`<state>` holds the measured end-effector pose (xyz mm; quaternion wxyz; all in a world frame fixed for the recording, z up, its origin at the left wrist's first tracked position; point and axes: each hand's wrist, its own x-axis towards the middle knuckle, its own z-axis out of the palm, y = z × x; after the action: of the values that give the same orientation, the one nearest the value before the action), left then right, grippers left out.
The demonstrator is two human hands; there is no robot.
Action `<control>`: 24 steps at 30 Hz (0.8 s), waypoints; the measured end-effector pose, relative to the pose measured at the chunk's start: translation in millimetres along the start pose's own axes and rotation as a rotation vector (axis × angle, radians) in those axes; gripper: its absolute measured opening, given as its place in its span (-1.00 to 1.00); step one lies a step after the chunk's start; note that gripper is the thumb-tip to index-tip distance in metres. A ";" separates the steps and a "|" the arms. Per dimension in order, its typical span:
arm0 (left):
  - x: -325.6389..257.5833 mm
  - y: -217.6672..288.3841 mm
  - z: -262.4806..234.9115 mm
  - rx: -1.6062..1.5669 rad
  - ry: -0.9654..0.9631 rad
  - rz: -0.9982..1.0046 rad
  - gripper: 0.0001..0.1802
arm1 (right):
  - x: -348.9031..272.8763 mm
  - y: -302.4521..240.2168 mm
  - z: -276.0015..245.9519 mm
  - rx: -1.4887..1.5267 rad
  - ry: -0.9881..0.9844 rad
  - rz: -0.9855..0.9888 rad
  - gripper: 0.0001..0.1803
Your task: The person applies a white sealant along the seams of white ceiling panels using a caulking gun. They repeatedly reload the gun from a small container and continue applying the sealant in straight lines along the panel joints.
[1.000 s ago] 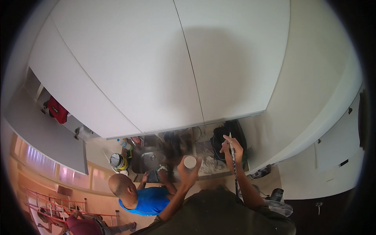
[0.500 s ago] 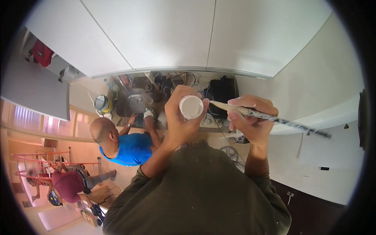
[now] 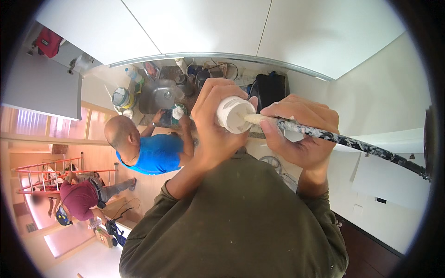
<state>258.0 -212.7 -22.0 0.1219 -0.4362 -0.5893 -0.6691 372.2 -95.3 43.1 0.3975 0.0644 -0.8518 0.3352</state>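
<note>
Fingers of the left hand curl tightly around a small round white plastic pot, gripping its side so the open mouth faces the camera. The right hand is closed on a long paint-spattered dark brush handle, thumb and forefinger pinching it near its pale wooden front end. That pale end reaches into the pot's mouth, so the pot sits between the two hands, touching the left fingers and just beside the right fingertips. What the pot holds looks white, though its depth cannot be told.

Overhead spread large white flat cabinet panels. Below, the person's olive long-sleeved shirt fills the lower middle. Farther down, a person in a blue shirt bends at a grey metal sink basin; near it stand a black bag and a round paint tin with a yellow band. Another person in a maroon shirt stands well apart by a red railing.
</note>
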 end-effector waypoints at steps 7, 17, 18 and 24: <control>-3.1 -0.3 2.4 0.026 0.005 0.008 -0.70 | -5.2 5.9 5.6 0.048 -0.029 0.049 -0.88; -3.0 -1.7 5.3 0.061 0.019 0.038 -0.71 | -8.2 10.9 6.2 0.034 -0.021 0.031 -0.85; -2.8 -1.7 5.4 0.069 0.017 0.045 -0.71 | -8.0 11.3 5.6 0.033 -0.024 0.027 -0.85; -3.5 -3.9 6.4 0.115 0.019 0.082 -0.69 | -6.1 11.7 5.7 0.033 -0.008 0.008 -0.88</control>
<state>260.3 -207.1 -27.7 0.1796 -0.4457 -0.6073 -0.6327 368.3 -90.7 30.0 0.3917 0.0688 -0.8480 0.3503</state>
